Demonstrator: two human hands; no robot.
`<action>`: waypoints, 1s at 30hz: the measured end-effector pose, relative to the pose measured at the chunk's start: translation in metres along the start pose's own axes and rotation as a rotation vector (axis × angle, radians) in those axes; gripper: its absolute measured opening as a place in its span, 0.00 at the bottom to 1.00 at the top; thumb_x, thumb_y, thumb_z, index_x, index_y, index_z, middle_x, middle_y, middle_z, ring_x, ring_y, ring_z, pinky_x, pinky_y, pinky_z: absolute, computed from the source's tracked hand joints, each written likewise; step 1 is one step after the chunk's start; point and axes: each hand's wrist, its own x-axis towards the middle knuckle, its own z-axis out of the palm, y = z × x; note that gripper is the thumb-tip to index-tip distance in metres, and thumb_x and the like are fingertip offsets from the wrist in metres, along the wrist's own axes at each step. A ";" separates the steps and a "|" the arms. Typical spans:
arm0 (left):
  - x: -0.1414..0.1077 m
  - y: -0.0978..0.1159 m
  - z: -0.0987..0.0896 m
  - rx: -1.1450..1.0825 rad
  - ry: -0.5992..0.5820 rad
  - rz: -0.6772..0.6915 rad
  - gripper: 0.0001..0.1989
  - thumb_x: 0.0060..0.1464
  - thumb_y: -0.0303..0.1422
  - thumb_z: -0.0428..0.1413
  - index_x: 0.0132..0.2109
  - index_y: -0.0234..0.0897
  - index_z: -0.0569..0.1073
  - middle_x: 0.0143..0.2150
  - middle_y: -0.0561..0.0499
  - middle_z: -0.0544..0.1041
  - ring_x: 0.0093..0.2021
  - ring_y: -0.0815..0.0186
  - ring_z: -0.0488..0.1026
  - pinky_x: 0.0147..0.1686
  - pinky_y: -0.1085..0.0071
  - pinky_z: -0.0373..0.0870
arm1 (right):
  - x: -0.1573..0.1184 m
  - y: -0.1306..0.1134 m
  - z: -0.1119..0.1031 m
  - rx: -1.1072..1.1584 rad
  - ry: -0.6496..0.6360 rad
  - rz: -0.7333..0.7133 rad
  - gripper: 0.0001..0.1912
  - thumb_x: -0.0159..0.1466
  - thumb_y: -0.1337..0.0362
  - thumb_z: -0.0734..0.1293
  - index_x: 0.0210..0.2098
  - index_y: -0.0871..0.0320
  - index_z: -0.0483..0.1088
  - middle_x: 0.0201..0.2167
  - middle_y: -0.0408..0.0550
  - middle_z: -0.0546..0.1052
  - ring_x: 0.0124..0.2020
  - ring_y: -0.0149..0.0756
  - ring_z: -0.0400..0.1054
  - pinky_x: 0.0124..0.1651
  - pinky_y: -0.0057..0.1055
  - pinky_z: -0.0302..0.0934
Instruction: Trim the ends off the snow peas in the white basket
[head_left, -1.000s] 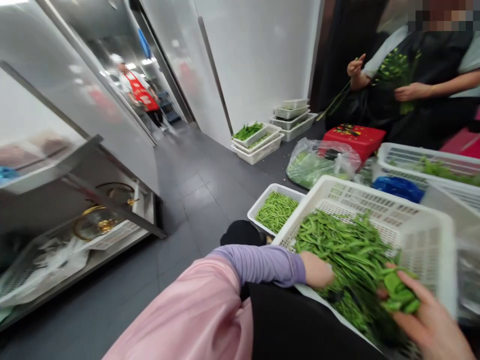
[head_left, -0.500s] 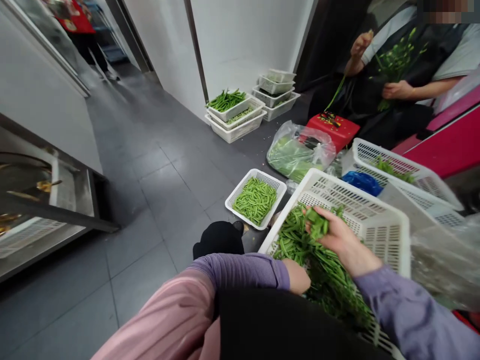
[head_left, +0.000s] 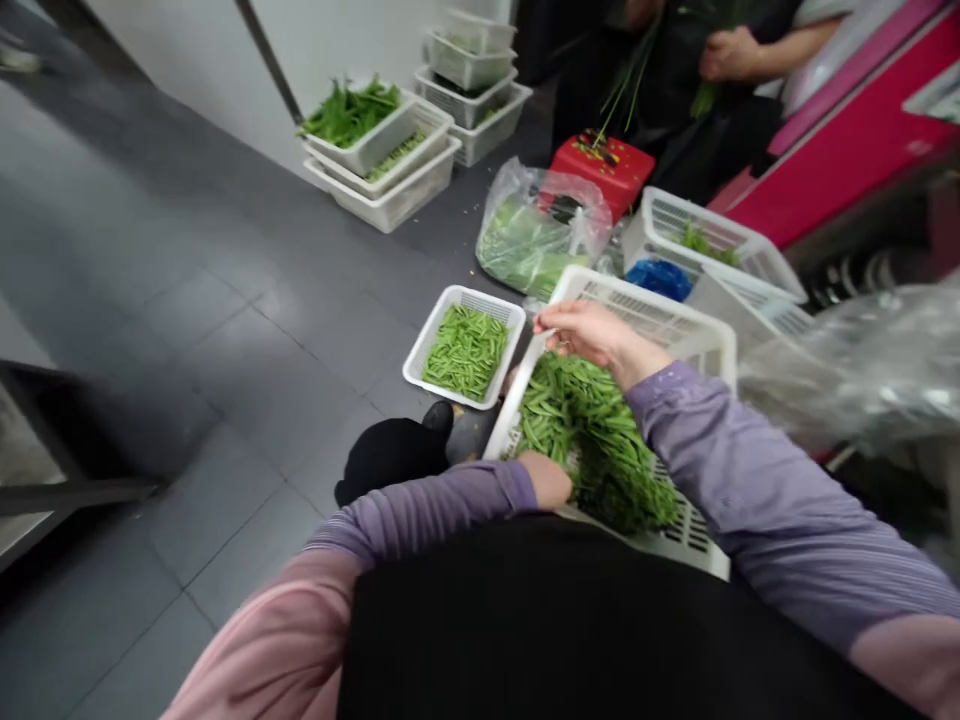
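Note:
A large white plastic basket (head_left: 660, 320) lies tilted across my lap and holds a heap of green bean pods with stems (head_left: 577, 430). My left hand (head_left: 547, 480) rests on the near side of the heap, its fingers hidden among the pods. My right hand (head_left: 592, 335) reaches over the basket's far left rim, fingers bunched, with nothing visible in them. Just beyond that rim stands a small white tray (head_left: 420, 365) filled with cut green pods (head_left: 465, 352). A black apron (head_left: 525, 620) covers my lap.
A black shoe (head_left: 390, 455) sits on the grey tile floor (head_left: 225, 350). Behind are stacked white trays (head_left: 379, 170), a plastic bag of greens (head_left: 536, 235), a red box (head_left: 604, 170) and a second white basket (head_left: 705, 240). A co-worker's hand (head_left: 731, 55) is at the top.
My right hand has moved from above the heap to the basket's far left rim, and the pods held earlier no longer show in it. The view has tipped further down.

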 end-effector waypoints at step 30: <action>0.042 0.016 -0.016 -0.314 0.368 -0.120 0.12 0.55 0.35 0.45 0.37 0.35 0.71 0.30 0.52 0.74 0.31 0.71 0.70 0.35 0.76 0.65 | -0.122 0.178 -0.038 0.386 0.416 -0.108 0.14 0.44 0.67 0.71 0.29 0.60 0.67 0.20 0.38 0.70 0.17 0.22 0.62 0.19 0.19 0.59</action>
